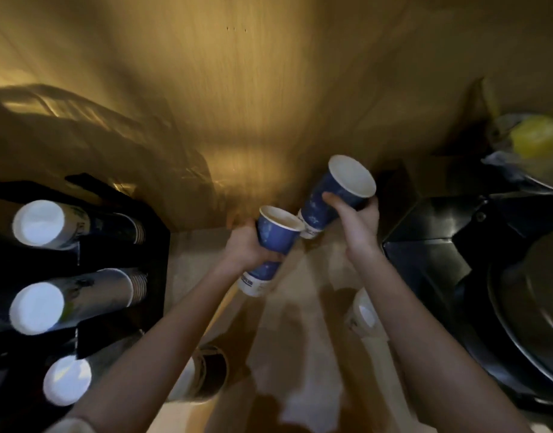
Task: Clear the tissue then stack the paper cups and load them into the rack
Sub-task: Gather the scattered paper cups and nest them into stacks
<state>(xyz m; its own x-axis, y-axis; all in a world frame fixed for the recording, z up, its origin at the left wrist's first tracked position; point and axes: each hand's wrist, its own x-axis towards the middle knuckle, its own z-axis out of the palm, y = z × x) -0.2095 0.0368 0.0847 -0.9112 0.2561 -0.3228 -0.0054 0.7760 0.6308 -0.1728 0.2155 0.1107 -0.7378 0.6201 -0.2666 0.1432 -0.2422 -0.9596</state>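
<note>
My left hand (pixel 242 250) grips a blue paper cup (pixel 273 235), mouth up and tilted, with another cup's white base showing below it. A second blue paper cup (pixel 334 195) is held in my right hand (pixel 359 220), its mouth up and leaning right. The bottom of the right cup nearly touches the rim of the left one. At the left stands a black cup rack (pixel 156 245) with three rows of stacked cups (pixel 72 223) lying sideways, white bases toward me. No tissue is in view.
A white cup (pixel 362 314) sits on the counter under my right forearm. A stack of cups (pixel 203 373) lies by my left forearm. A black machine (pixel 440 245) with a round metal lid fills the right side. A yellow item in a bag (pixel 534 139) lies behind it.
</note>
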